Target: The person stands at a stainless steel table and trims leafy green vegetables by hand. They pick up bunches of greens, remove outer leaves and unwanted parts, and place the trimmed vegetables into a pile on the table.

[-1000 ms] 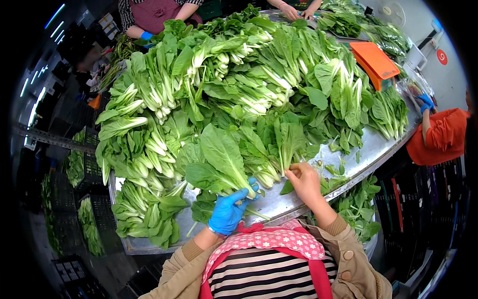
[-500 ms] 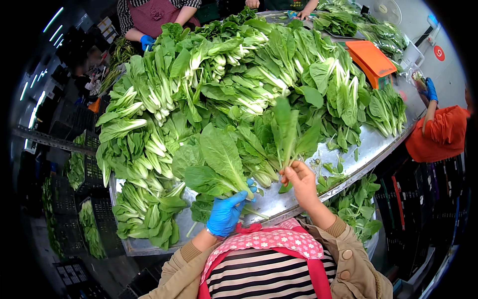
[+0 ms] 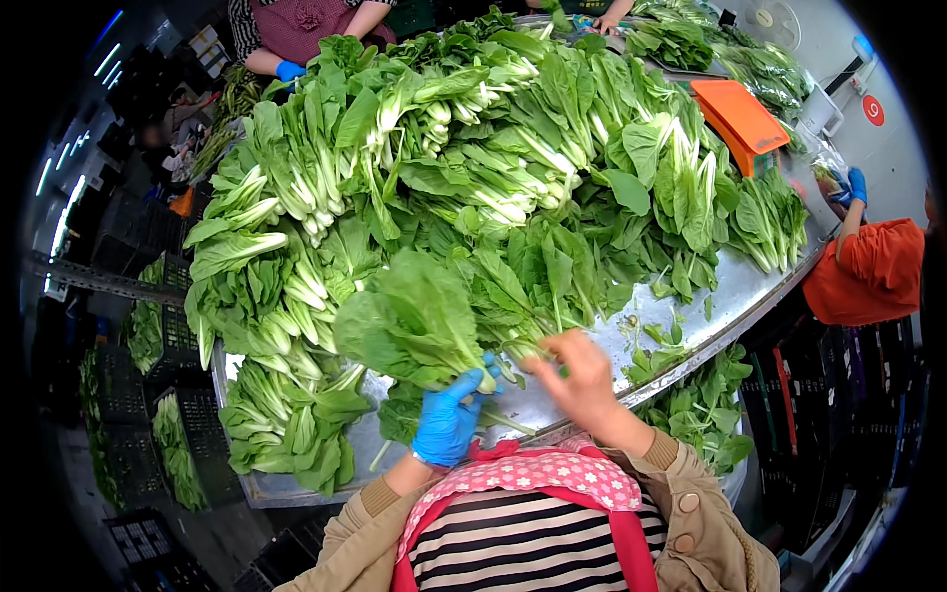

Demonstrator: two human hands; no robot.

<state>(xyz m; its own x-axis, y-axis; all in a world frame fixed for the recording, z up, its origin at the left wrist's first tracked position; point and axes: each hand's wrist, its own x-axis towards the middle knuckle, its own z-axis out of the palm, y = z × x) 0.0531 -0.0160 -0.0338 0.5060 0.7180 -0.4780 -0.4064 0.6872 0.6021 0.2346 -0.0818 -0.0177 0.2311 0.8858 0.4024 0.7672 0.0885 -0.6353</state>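
Observation:
My left hand (image 3: pixel 449 419), in a blue glove, is closed around the base of a head of bok choy (image 3: pixel 419 321), whose broad leaves point up and away from me. Just to its right is my bare right hand (image 3: pixel 580 373), fingers bent and smeared by motion. They are close to the stem ends of loose green stalks (image 3: pixel 518 340) on the metal table (image 3: pixel 617 335). Whether the right hand grips anything is not plain. A large pile of bok choy (image 3: pixel 493 187) with white stems covers the table beyond both hands.
An orange scale (image 3: pixel 740 118) stands at the far right. Leaf scraps (image 3: pixel 656 340) lie near the table's edge, above a container of discarded leaves (image 3: pixel 695 414). Black crates (image 3: pixel 202 439) with greens are at left. Co-workers are across the table and at right (image 3: pixel 873 266).
My right hand has moved left and nearer to me, and the stalks it held up are no longer raised in it. The bok choy in my left hand has turned and its leaves are blurred.

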